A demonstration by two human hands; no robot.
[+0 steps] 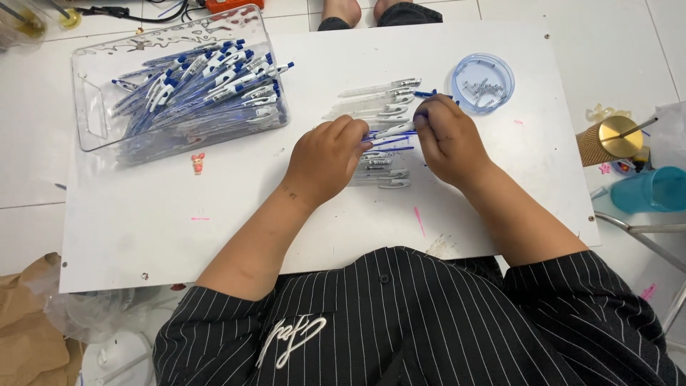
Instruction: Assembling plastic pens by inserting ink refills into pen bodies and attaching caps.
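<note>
My left hand (325,159) and my right hand (449,139) meet over the middle of a white board (214,229). Together they grip one clear pen barrel with a white clip (395,131) and a thin blue refill (389,142); which hand holds which piece I cannot tell. Under and beyond the hands lies a row of clear pen barrels (379,100), with more (386,177) below the fingers. A small round clear-blue dish (482,82) with tiny metal springs sits just beyond my right hand.
A clear plastic bin (93,121) full of blue-and-white pens stands at the board's far left. A tiny pink figurine (198,163) lies near it. A gold-topped cylinder (607,141) and teal cup (654,189) sit off the right edge. Another person's feet (350,11) are beyond the board.
</note>
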